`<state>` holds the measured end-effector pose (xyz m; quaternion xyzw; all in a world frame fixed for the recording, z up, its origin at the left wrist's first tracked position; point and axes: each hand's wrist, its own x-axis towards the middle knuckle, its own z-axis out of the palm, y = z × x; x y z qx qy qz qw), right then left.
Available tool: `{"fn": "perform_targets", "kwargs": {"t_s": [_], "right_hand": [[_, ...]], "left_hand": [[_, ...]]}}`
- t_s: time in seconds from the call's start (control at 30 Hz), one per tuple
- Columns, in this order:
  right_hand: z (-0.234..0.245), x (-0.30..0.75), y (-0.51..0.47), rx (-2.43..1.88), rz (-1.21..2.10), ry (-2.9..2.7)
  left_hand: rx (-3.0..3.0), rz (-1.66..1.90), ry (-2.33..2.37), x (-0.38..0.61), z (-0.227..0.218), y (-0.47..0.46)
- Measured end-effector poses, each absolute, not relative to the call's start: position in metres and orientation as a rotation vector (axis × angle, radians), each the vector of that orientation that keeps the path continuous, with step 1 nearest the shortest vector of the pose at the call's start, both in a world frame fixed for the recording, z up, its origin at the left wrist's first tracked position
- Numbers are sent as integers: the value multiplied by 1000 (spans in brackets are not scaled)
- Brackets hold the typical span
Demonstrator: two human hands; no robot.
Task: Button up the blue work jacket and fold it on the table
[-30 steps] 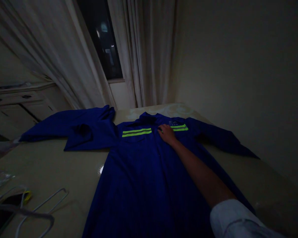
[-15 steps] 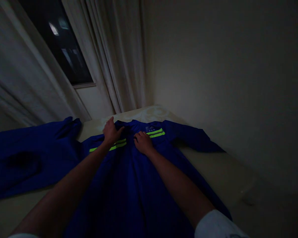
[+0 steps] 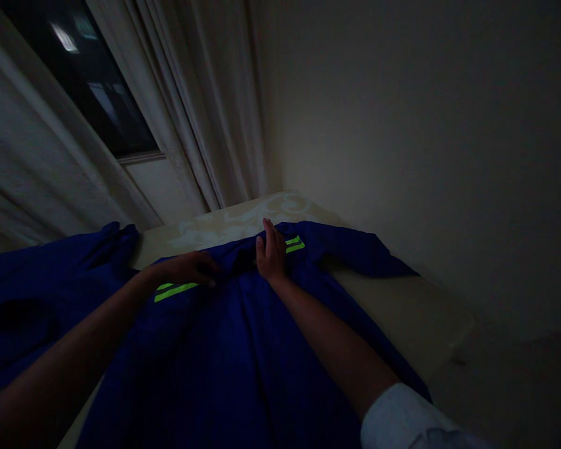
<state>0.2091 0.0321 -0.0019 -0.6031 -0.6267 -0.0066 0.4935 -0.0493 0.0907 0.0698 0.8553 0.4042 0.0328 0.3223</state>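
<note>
A dark blue work jacket [image 3: 290, 337] with yellow-green chest stripes lies spread on a pale, patterned surface, its collar end away from me. My left hand [image 3: 189, 268] is at the left chest beside the collar. Its fingers are curled round the cloth near the front edge, though the fingertips are dim. On the other side of the collar, my right hand [image 3: 272, 252] rests with fingers stretched out flat, partly covering the right chest stripe. One sleeve reaches out to the right.
Another dark blue garment [image 3: 51, 293] lies at the left, next to the jacket. Behind the pale patterned bed-like surface [image 3: 206, 227] hang light curtains [image 3: 215, 112] beside a dark window [image 3: 98, 87]. A plain wall [image 3: 402, 137] rises on the right.
My left hand has moved left and towards me, from the collar to the chest, and its fingers have curled. My right hand has straightened from curled to flat. The collar area looks more folded.
</note>
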Motion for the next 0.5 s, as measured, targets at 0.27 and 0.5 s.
{"fn": "perform_targets", "kwargs": {"t_s": [0.27, 0.5], "right_hand": [[-3, 207, 27, -1829, 201, -1659], [41, 238, 40, -1598, 71, -1350]], "left_hand": [[2700, 290, 1318, -48, 6, 23], [2710, 394, 1361, -49, -7, 11]]}}
